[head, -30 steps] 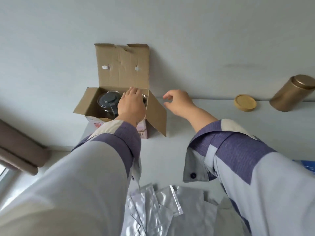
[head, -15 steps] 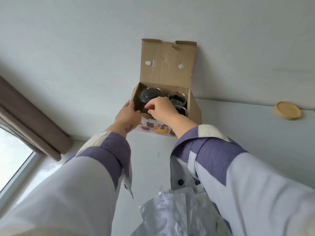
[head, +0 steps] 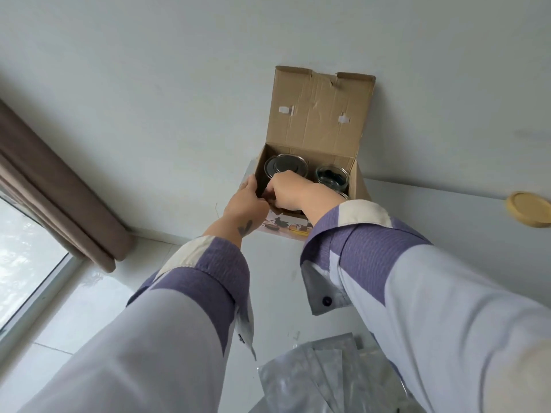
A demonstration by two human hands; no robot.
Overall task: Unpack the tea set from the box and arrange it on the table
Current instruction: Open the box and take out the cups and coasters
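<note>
Open cardboard box (head: 320,120) at the far edge of a white table (head: 432,210), against the wall, lid flap upright. Inside, at left, a glass teapot (head: 286,168) with a dark metal lid; at right, a glass cup (head: 331,176). Left hand (head: 246,201) on the box's left wall, fingers straight along it. Right hand (head: 287,190) reaching into the box at the teapot's near side, fingers curled, perhaps round the pot, grip hidden. Round tan lid (head: 527,208) flat on the table, well right of the box. Silvery foil pouches (head: 316,380) at the near edge. Brown curtain (head: 56,186) and window at left.
</note>
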